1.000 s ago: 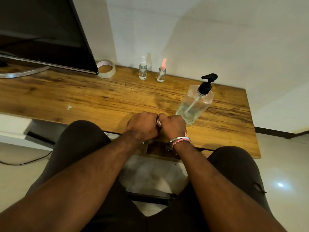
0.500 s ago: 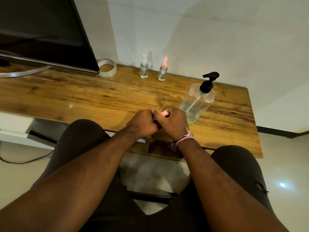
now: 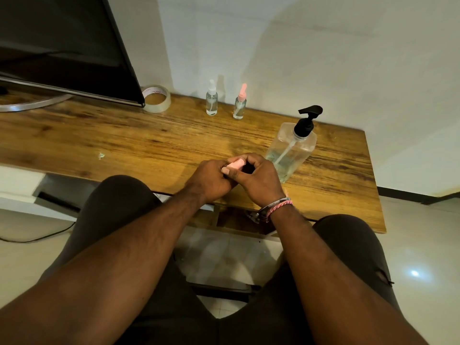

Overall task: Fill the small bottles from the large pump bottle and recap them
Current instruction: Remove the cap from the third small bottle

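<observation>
The tabletop [image 3: 124, 140] was wood with a strong dark grain and a slight sheen. My large pump bottle [image 3: 291, 150] was clear, glossy plastic, its pump head [image 3: 307, 118] matt black plastic. The two small bottles [image 3: 211, 100] by the wall were clear and shiny, one with a whitish top, the other [image 3: 240, 105] with a smooth pink one. The pink cap [image 3: 236, 164] between my hands looked like smooth matt plastic. The tape roll [image 3: 156, 98] was glossy and translucent. The screen [image 3: 62, 46] was dark and glossy, on a brushed-metal stand [image 3: 29, 103]. The floor [image 3: 423, 257] was polished, reflective tile.
</observation>
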`<action>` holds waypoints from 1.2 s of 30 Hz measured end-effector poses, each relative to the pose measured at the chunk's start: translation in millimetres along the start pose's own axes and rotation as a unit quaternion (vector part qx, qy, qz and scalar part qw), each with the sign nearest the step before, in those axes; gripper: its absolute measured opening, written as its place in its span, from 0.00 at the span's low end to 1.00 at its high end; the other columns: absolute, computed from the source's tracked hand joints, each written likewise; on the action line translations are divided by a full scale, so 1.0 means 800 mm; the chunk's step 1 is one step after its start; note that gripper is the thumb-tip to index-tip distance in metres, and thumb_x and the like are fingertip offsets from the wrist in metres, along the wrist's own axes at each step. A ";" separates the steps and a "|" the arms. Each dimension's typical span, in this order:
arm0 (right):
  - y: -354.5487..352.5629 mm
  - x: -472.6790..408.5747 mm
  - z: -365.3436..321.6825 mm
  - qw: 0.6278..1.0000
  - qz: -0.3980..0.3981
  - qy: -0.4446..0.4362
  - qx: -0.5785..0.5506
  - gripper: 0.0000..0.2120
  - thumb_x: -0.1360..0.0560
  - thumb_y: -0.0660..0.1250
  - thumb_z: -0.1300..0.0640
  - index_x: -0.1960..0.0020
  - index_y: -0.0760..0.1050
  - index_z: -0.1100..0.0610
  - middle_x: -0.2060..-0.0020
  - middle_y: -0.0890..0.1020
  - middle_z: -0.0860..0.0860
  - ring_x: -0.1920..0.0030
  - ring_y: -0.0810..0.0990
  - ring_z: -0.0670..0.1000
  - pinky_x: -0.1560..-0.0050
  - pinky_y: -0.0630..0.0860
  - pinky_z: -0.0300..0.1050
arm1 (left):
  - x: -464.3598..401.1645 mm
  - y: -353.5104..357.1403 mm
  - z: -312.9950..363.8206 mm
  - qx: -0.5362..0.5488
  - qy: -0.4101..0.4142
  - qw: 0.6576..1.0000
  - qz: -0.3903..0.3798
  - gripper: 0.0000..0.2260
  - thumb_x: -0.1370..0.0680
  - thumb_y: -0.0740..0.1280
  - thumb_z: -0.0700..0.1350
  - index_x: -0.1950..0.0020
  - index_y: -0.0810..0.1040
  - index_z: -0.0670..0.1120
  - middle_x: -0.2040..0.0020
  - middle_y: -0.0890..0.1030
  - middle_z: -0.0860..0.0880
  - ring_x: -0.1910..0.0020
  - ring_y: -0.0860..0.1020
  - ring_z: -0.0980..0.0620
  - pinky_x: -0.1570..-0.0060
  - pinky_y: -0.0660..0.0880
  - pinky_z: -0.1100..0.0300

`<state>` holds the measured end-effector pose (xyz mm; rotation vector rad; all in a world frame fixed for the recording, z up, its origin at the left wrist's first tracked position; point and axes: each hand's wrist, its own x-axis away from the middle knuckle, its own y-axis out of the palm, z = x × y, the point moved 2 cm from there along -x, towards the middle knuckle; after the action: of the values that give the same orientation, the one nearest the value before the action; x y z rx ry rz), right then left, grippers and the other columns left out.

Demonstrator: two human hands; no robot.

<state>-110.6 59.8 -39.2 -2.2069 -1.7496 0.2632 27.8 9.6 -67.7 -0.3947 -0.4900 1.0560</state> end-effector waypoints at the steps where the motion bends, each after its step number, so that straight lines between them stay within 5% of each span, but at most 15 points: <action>1: -0.001 -0.001 0.000 1.000 -0.008 -0.006 0.008 0.11 0.32 0.80 0.52 0.51 0.84 0.50 0.51 0.84 0.44 0.48 0.82 0.43 0.43 0.79 0.47 | -0.001 0.000 -0.001 -0.007 0.001 1.000 -0.001 0.08 0.21 0.74 0.53 0.45 0.86 0.52 0.57 0.86 0.54 0.58 0.84 0.55 0.56 0.85 0.50; 9: -0.005 -0.001 -0.002 0.998 -0.040 -0.031 0.041 0.12 0.29 0.77 0.56 0.47 0.83 0.46 0.47 0.80 0.46 0.45 0.78 0.42 0.41 0.75 0.42 | -0.005 0.001 -0.006 -0.022 0.002 1.000 -0.008 0.07 0.24 0.76 0.49 0.47 0.86 0.51 0.58 0.86 0.54 0.57 0.84 0.55 0.54 0.85 0.49; 16: -0.004 -0.002 0.003 0.998 -0.062 -0.015 0.007 0.19 0.31 0.77 0.53 0.42 0.80 0.44 0.44 0.81 0.46 0.43 0.80 0.47 0.40 0.79 0.54 | -0.006 0.003 -0.008 -0.033 0.004 0.999 -0.007 0.02 0.24 0.75 0.50 0.53 0.84 0.54 0.60 0.85 0.54 0.59 0.83 0.53 0.55 0.84 0.45; 20: -0.004 -0.001 0.000 0.999 0.032 0.017 0.018 0.16 0.29 0.71 0.36 0.49 0.81 0.46 0.52 0.84 0.45 0.52 0.82 0.45 0.49 0.82 0.53 | -0.007 0.005 -0.009 -0.035 -0.005 0.999 0.002 0.04 0.24 0.75 0.53 0.51 0.82 0.58 0.60 0.85 0.56 0.60 0.84 0.54 0.58 0.84 0.46; 24: 0.002 0.002 -0.006 0.970 0.147 0.009 0.194 0.23 0.25 0.63 0.32 0.60 0.78 0.52 0.69 0.81 0.47 0.66 0.79 0.47 0.65 0.77 0.45 | -0.009 0.005 -0.008 -0.079 -0.003 0.997 0.012 0.10 0.26 0.72 0.59 0.51 0.83 0.55 0.60 0.84 0.55 0.61 0.83 0.54 0.59 0.84 0.46; 29: 0.009 0.000 -0.011 0.968 0.149 0.039 0.201 0.14 0.26 0.70 0.44 0.62 0.77 0.54 0.70 0.79 0.45 0.69 0.77 0.44 0.69 0.69 0.38 | -0.007 0.006 -0.007 -0.138 0.005 0.990 0.007 0.09 0.23 0.73 0.58 0.53 0.81 0.54 0.59 0.83 0.53 0.60 0.82 0.52 0.59 0.84 0.48; 36: -0.005 0.001 -0.004 0.992 0.041 -0.021 0.114 0.09 0.29 0.76 0.53 0.50 0.81 0.50 0.56 0.83 0.43 0.56 0.82 0.41 0.55 0.81 0.40 | -0.009 0.004 -0.009 -0.098 -0.014 0.995 0.022 0.06 0.23 0.74 0.54 0.51 0.82 0.54 0.59 0.83 0.53 0.60 0.82 0.51 0.59 0.84 0.46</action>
<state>-113.2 61.4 -34.7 -2.1243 -1.5650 0.5060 26.5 4.2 -76.4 -0.5677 -0.6144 1.0599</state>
